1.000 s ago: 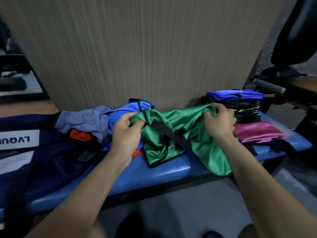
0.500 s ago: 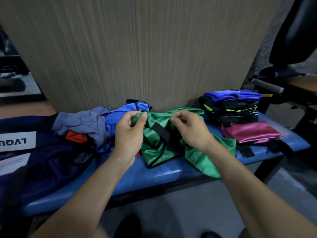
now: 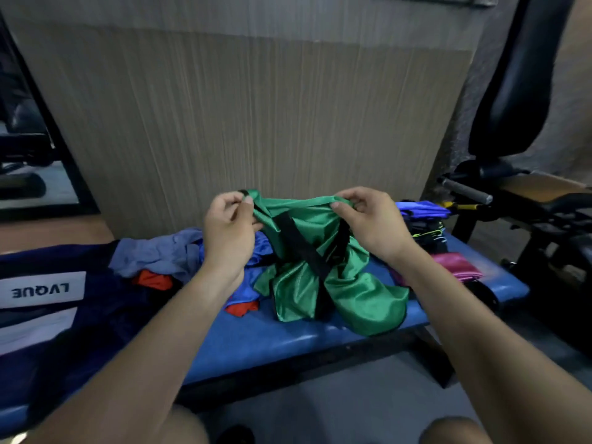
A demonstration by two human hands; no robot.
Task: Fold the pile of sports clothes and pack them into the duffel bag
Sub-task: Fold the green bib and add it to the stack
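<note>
Green garment [image 3: 336, 283], shiny with black trim and a black band running diagonally down its front, hangs bunched between both hands above the blue table [image 3: 288, 344]. Its top edge is stretched roughly level from left to right, so its long axis runs across the person's body, and the loose lower part droops onto the table and over its near edge. The left hand [image 3: 229, 232] pinches the left corner of that edge between thumb and curled fingers [image 3: 248, 201]; the right hand [image 3: 368, 219] pinches the right corner the same way, fingers curled over the fabric. Each hand is at its own end, neither nearer than the other, and the cloth hangs straight below them. My judgement is that the garment is being opened out by its top edge to find its shape before folding, so the next move depends on keeping that edge taut and laying the body flat on the table.

Left of it lies the unfolded pile [image 3: 179, 261]: grey, blue and red pieces tangled together. Beyond that, at the far left, sits the dark navy bag [image 3: 57, 315] with a white label. To the right a folded stack [image 3: 423, 219] and a folded magenta piece [image 3: 455, 267] rest on the table.
</note>
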